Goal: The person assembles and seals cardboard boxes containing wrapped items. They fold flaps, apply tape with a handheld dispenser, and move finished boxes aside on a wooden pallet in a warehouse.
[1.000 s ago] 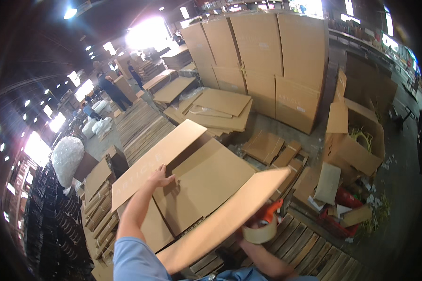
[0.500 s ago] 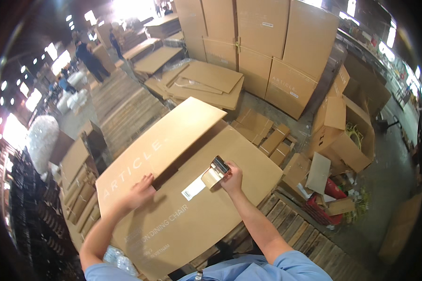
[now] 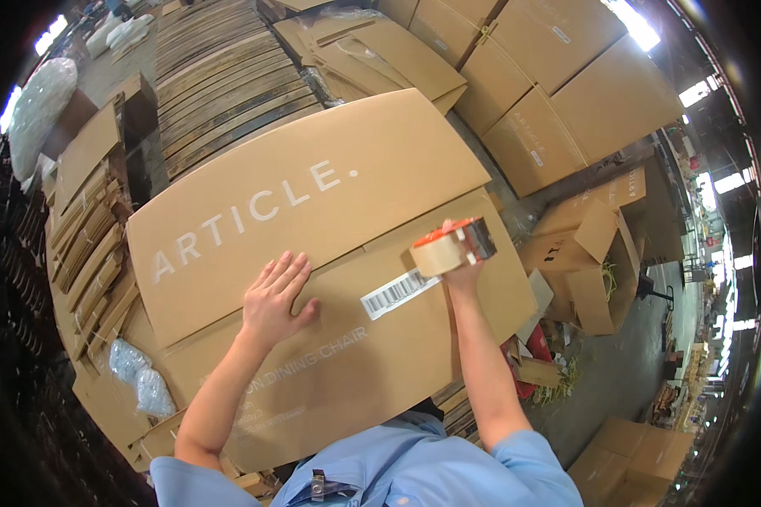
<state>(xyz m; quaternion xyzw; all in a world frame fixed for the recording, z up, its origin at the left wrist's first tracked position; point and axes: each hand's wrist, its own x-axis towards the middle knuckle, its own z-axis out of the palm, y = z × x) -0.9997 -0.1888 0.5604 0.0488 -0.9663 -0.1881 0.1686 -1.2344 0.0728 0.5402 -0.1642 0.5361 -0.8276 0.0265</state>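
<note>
Resting on the large carton (image 3: 347,283), the left hand (image 3: 275,296) has its fingers spread and empty; at 3 o'clock from it, the right hand (image 3: 465,276) has its fingers wrapped round the tape dispenser (image 3: 442,251). The dispenser should feel light and rigid, best gripped by its body. The carton looks stiff, its 12 o'clock flap (image 3: 313,203) likely bendable, best steadied by palm.

Mid-frame: my left hand (image 3: 276,302) lies spread on a carton (image 3: 414,355) | centre-right: my right hand (image 3: 463,274) grips tape dispenser (image 3: 450,248) | upper right: stacked boxes (image 3: 558,97)
</note>
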